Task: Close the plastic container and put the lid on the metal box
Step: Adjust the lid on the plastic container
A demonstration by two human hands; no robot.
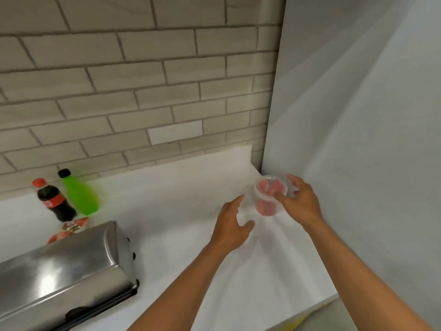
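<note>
The plastic container (269, 197) sits on the tabletop (181, 206) by the wall. The right hand (301, 201) grips its top; the left hand (232, 223) is spread, holding nothing. A crooked push could tip it.

Home kitchen, white countertop (171, 199), tiled backsplash (133, 87), drink bottles (56, 199)

One head-worn wide view looks forward and down on the desk (181, 211), tiled wall beyond, forearms entering from below.
</note>
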